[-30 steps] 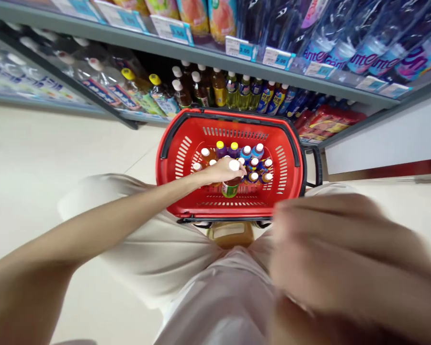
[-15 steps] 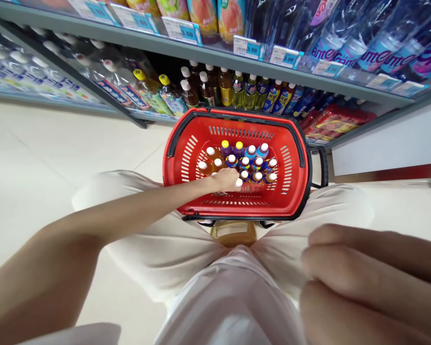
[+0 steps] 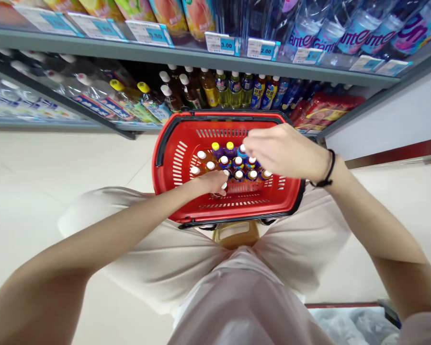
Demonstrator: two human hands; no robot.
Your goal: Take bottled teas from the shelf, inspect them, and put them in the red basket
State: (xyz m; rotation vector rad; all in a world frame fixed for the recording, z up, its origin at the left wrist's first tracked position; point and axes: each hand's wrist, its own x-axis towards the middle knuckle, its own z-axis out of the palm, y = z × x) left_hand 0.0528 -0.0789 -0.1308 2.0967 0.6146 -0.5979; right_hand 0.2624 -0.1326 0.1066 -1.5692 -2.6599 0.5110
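Note:
A red shopping basket (image 3: 165, 165) with black handles stands on the floor before my knees, holding several upright bottles (image 3: 224, 154) with white, yellow and blue caps. My left hand (image 3: 210, 182) reaches into its near side, fingers closed round a white-capped bottle (image 3: 224, 186) set among the others. My right hand (image 3: 278, 151), a black band on its wrist, hovers over the right half of the basket. Its fingers are curled together above a blue-capped bottle (image 3: 242, 149), and what lies under them is hidden.
Low shelves (image 3: 187, 55) of drink bottles (image 3: 233, 88) run behind the basket, with price tags (image 3: 221, 44) along the edge. Large water bottles (image 3: 93, 93) lie at left. A yellowish stool (image 3: 233, 233) shows between my knees. A red-edged bin with clear plastic (image 3: 348, 323) sits at bottom right.
My left hand lowered the white-capped bottle into the basket. My right hand came from close to the camera out over the basket's right side.

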